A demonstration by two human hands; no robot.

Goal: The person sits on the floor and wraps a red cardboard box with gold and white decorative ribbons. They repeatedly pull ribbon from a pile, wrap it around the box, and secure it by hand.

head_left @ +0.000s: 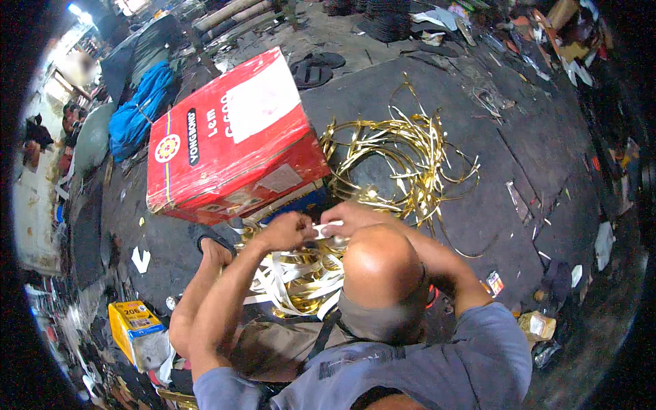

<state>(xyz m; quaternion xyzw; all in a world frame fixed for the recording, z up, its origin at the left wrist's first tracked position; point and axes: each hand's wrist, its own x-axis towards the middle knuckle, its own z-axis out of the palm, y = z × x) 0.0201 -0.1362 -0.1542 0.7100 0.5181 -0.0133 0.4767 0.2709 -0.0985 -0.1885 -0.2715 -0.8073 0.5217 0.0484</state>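
In front of the red carton, my left hand (287,230) and my right hand (350,219) are close together. Both have closed fingers on a short stretch of white strip (318,231) that spans the gap between them. Below, a tangled heap of strips (290,285), white on some faces and shiny gold on others, lies between my legs. My right knee hides the heap's right side. Beyond my right hand, a loose coil of gold strips (420,160) spreads over the dark floor sheet, beside the carton.
The large red carton (205,130) stands at front left, a blue cloth bundle (141,109) behind it. A yellow box (133,324) sits by my left leg. Dark sandals (318,70) lie past the carton. Scraps litter the dark floor sheet (547,171), with more rubbish along the right.
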